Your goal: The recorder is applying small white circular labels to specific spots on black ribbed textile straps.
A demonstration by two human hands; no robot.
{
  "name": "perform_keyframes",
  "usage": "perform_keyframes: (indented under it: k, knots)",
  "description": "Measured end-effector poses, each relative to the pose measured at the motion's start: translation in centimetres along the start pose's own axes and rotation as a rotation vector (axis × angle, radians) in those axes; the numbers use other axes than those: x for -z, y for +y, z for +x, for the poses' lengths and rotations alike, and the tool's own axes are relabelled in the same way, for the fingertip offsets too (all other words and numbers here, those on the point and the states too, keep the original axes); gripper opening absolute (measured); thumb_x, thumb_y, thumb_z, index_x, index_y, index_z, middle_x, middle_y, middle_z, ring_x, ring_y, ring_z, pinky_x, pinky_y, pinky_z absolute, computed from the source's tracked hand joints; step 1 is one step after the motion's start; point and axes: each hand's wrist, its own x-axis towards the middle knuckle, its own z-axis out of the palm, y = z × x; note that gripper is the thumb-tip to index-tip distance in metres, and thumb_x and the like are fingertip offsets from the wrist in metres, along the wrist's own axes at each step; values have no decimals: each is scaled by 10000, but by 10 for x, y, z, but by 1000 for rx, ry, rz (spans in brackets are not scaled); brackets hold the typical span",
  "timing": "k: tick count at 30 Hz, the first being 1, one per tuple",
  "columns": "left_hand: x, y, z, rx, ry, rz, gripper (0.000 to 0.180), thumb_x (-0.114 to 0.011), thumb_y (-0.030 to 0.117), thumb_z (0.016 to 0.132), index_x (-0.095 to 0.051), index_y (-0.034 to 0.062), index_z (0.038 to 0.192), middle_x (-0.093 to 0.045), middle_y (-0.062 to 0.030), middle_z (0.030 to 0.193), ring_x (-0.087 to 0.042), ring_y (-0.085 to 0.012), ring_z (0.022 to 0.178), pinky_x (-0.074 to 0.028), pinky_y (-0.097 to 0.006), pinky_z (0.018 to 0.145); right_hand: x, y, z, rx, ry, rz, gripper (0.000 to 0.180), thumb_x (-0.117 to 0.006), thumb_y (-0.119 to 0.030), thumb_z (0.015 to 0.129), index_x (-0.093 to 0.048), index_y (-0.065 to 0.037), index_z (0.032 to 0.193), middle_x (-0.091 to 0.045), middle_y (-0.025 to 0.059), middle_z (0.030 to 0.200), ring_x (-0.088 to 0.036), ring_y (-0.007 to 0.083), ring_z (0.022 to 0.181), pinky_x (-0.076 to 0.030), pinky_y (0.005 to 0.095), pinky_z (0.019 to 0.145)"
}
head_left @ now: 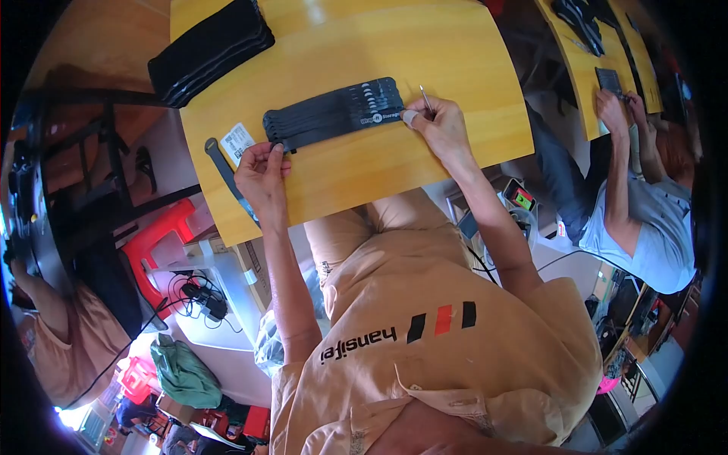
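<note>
Left hand (262, 174) and right hand (442, 133), also holding a slim tool (424, 95), pinch the likely light, bendy strap stack (326, 115) by sensible ends.

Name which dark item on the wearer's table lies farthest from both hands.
The thick black pile at upper left; the strap stack and single strap lie closer.

The person wore a tan, collared shirt (508, 360), its short sleeves (560, 299) ending toward 4 and 7 o'clock. At 5 o'clock sat three slanted bars, a red one (444, 319) between two black ones; dark lettering (359, 346) ran beside them at 6. The trousers (335, 237) were tan too, marked small and dark toward 7. Something pale, hard to make out, showed on the right hand's (444, 134) thumb.
</note>
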Motion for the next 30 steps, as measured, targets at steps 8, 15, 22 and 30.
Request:
perform_keyframes:
  k: [8,15,22,30]
  knots:
    - [-1,1,0,6,11,-12,88,-631,17,796,-563,-17,841,-572,-34,676,-536,-75,533,-435,-180,469,-2,1,3,-14,-1,17,79,-663,-71,718,-630,1,712,-510,-14,538,-426,48,499,-334,223,458]
    - [-1,2,1,17,17,10,93,-635,19,792,-563,-16,839,-572,-35,679,-532,-71,522,-440,-184,460,-2,1,2,-12,16,27,67,-663,-55,726,-623,-4,708,-511,-26,551,-426,41,505,-328,214,453]
    - [0,0,2,28,27,-22,86,-634,11,791,-563,-10,835,-565,-31,673,-531,-67,516,-435,-175,457,-2,1,4,-48,-48,58,45,-661,-37,724,-626,-10,718,-532,-22,585,-449,39,540,-347,188,504]
    - [-3,1,2,37,10,-64,85,-637,10,789,-562,-4,826,-563,-28,664,-526,-70,511,-425,-171,459,0,4,5,-12,-7,-18,117,-666,-104,713,-629,7,708,-519,11,531,-440,67,490,-354,243,458]
